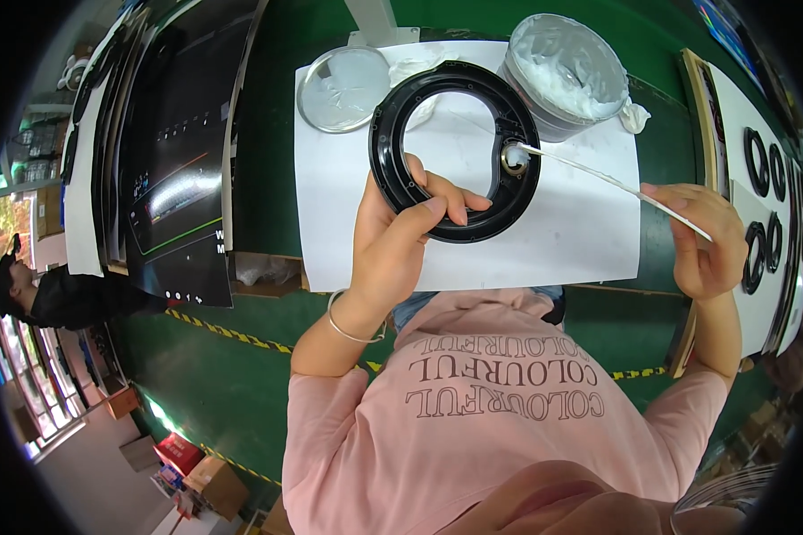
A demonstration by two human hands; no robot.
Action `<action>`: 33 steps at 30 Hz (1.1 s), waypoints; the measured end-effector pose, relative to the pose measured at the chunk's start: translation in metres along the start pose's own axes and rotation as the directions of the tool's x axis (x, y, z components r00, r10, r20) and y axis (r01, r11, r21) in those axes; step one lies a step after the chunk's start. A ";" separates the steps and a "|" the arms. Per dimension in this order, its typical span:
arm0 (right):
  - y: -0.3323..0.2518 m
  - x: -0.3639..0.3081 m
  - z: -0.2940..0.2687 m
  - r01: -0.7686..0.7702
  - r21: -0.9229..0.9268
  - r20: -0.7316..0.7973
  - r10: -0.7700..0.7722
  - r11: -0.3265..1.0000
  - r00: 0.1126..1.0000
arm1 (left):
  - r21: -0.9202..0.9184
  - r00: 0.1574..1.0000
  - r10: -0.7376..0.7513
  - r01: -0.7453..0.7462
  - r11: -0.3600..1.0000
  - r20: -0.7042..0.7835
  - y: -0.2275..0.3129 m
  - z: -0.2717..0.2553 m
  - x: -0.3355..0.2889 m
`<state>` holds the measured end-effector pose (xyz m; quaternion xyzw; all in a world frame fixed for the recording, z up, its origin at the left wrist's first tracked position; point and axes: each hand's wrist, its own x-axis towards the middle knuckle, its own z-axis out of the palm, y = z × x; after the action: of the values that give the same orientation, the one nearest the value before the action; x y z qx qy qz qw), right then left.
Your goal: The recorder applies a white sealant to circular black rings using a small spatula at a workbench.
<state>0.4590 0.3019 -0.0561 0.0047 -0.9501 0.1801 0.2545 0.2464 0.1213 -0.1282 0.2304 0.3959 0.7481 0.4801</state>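
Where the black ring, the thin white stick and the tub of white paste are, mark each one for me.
Black ring (386,147): head view, left side of its band.
White stick (591,171): head view, near the middle of its shaft.
Tub (547,124): head view, lower part of its outer wall.

We count one large black plastic ring (386,143), one slim white stick (598,175), one round see-through plastic tub (558,127), one clear circular lid (343,89), one flat white sheet (589,241), one thin silvery bangle (352,339) and, at far right, four black oval rings (749,160).
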 end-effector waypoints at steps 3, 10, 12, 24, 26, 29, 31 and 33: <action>-0.002 0.004 0.001 0.017 -0.001 0.034 -0.017 1.000 0.999 | 0.033 0.999 0.032 -0.033 0.999 0.021 0.000 -0.001 0.000; -0.006 0.003 0.003 -0.009 -0.023 0.060 0.010 1.000 0.998 | 0.141 0.983 0.151 -0.166 0.976 0.108 -0.007 -0.002 0.000; -0.008 0.001 0.006 -0.027 -0.068 0.041 0.030 0.997 0.999 | 0.171 0.968 0.203 -0.227 0.959 0.149 -0.009 -0.002 0.000; 0.006 -0.024 0.052 -0.539 0.816 0.055 0.900 0.209 0.432 | 0.267 0.950 0.255 -0.296 0.917 0.180 -0.018 -0.001 0.000; 0.006 -0.023 0.051 -0.483 0.859 0.049 0.914 0.167 0.403 | 0.239 0.958 0.246 -0.277 0.931 0.149 -0.019 -0.004 0.000; 0.001 -0.025 0.045 -0.555 0.720 -0.139 0.869 0.417 0.474 | 0.240 0.966 0.226 -0.251 0.938 0.128 -0.016 -0.004 -0.001; -0.007 -0.028 0.036 -0.606 0.583 -0.168 0.811 0.541 0.561 | 0.248 0.965 0.228 -0.254 0.935 0.129 -0.015 -0.004 -0.001; -0.011 -0.029 0.031 -0.630 0.426 -0.180 0.743 0.649 0.644 | 0.254 0.964 0.230 -0.257 0.932 0.133 -0.014 -0.003 -0.001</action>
<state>0.4703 0.2786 -0.0909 -0.3508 -0.7756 0.4158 0.3201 0.2522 0.1224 -0.1418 0.3784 0.4374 0.7285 0.3671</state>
